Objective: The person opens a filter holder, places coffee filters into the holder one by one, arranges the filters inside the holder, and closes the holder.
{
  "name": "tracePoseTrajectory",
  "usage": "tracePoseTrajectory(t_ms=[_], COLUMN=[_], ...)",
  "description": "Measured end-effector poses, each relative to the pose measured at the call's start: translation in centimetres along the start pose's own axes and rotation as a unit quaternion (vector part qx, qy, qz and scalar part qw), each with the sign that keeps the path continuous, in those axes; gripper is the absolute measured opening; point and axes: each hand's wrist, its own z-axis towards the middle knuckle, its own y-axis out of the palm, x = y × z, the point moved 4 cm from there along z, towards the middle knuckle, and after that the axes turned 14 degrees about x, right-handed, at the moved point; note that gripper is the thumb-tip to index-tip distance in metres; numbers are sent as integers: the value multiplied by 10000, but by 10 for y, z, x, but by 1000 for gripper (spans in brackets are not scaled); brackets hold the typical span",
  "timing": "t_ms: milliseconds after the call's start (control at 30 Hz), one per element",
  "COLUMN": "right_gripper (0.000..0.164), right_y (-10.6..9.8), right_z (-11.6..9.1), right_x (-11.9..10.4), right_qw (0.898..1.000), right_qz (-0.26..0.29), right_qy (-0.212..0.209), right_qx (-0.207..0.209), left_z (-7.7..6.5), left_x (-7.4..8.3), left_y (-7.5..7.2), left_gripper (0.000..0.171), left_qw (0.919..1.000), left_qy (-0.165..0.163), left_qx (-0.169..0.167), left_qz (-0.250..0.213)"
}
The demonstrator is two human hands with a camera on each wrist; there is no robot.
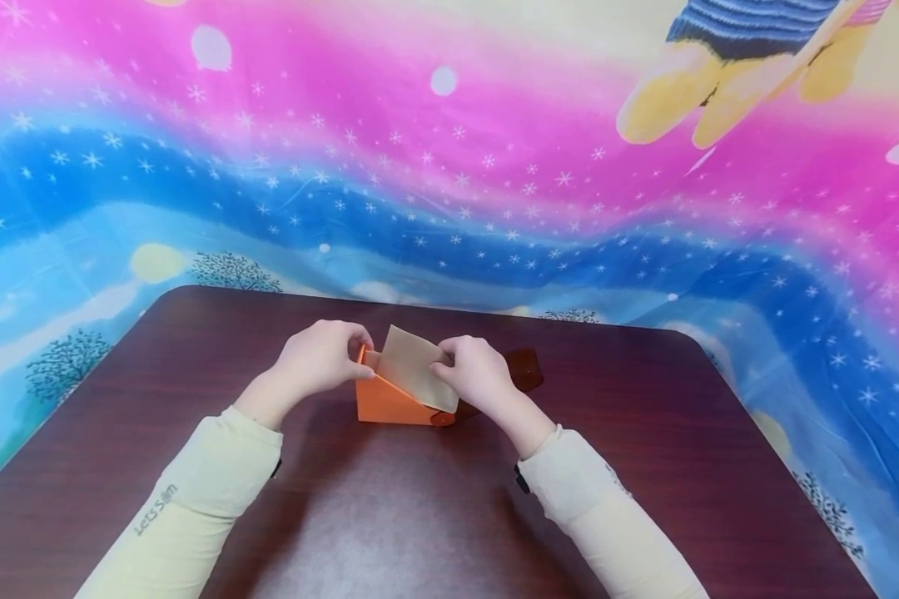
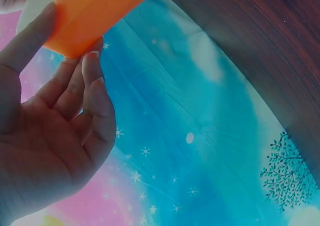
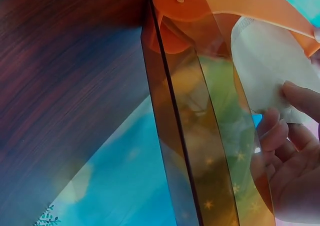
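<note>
An orange box (image 1: pixel 389 403) with a sloping open top stands on the table. My left hand (image 1: pixel 318 353) grips its tall left end, thumb on one side and fingertips on the other, as the left wrist view also shows. With thumb and fingers my right hand (image 1: pixel 479 366) pinches a beige paper coffee filter (image 1: pixel 415 366), which has a crimped edge in the right wrist view. The filter slants up out of the box opening, its lower end by the hinge. The see-through brown lid (image 3: pixel 200 136) is swung back from the box, beneath my right hand.
The dark wood table (image 1: pixel 607 466) has rounded far corners. Behind it hangs a colourful printed cloth (image 1: pixel 494 166) with snowflakes, which also drops past the table's sides.
</note>
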Motion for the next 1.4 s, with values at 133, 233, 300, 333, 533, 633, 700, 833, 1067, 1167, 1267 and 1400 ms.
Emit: tracePoseTrajectory(t_ms=[133, 233, 300, 333, 533, 633, 700, 833, 1067, 1167, 1267, 1400], right_gripper=[11, 10, 9, 9, 8, 9, 9, 9, 8, 9, 7, 6], right_y=[2, 3, 3, 3, 0, 0, 0, 3, 6, 8, 11, 16], right_z=[1, 1, 1, 2, 4, 4, 4, 4, 2, 0, -1, -2], right_x=[-2, -4, -5, -6, -9, -10, -10, -8, -9, -10, -10, -9], right_qw=[10000, 9998, 9998, 9997, 9997, 9997, 9998, 9998, 9996, 9995, 9994, 9989], right_qz=[-56, -112, -144, -156, -180, -171, -161, -187, -207, -226, -247, -292], right_qy=[-79, -135, -155, -160, -178, -156, -124, -96, -160, -178, -157, -107], right_qx=[-14, -8, -7, -8, 32, 48, 43, -8, -42, -102, -205, -348], left_z=[0, 0, 0, 1, 1, 2, 1, 1, 0, -1, -1, -1], left_x=[0, 0, 0, 0, 0, 0, 0, 0, 1, 2, 2, 2], left_y=[-1, -1, 0, 0, 1, 1, 1, 1, 0, 0, 0, 0], left_gripper=[31, 32, 33, 33, 34, 35, 35, 36, 35, 35, 35, 37], left_qw=[10000, 10000, 10000, 10000, 10000, 10000, 10000, 10000, 10000, 9999, 9999, 9999], left_qy=[8, 20, 32, 40, 47, 55, 56, 39, 52, 85, 88, 102], left_qx=[18, 25, 21, 26, 34, 30, 28, 11, -4, -3, 16, 25], left_qz=[9, 27, 37, 38, 54, 61, 59, 41, 60, 77, 57, 48])
